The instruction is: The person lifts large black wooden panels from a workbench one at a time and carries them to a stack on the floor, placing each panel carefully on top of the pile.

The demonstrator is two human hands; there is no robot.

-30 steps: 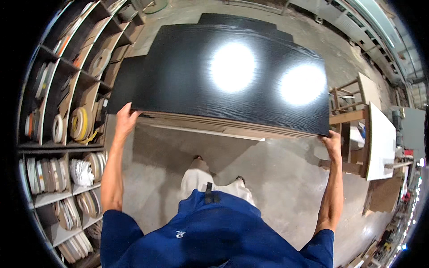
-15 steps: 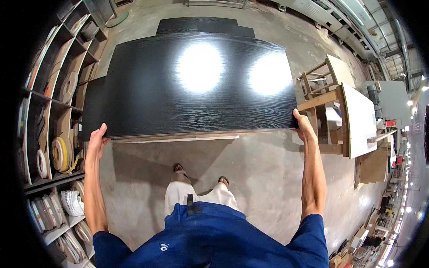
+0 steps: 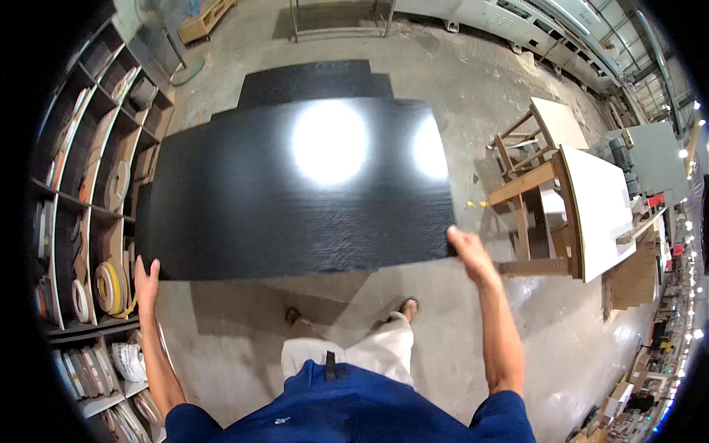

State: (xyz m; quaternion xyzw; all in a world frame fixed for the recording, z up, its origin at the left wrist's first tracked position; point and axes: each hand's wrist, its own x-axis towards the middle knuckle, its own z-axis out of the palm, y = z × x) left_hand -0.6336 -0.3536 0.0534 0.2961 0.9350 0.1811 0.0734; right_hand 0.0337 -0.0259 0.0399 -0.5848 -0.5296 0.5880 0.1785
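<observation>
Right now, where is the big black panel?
In the head view, the large black panel is left of centre, its near corners at the left hand and right hand, with shelving to its left.

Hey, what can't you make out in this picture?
In the head view:
Right hand: some fingers, hidden by the black panel.
Panel surface under the white glare: washed out.
Shelving unit's left end: cut off by the dark rim.
Lower-right clutter: too small and blurred.

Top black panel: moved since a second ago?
Yes, leftward: in view, the gap between the top black panel and the white table to its right has widened.
</observation>
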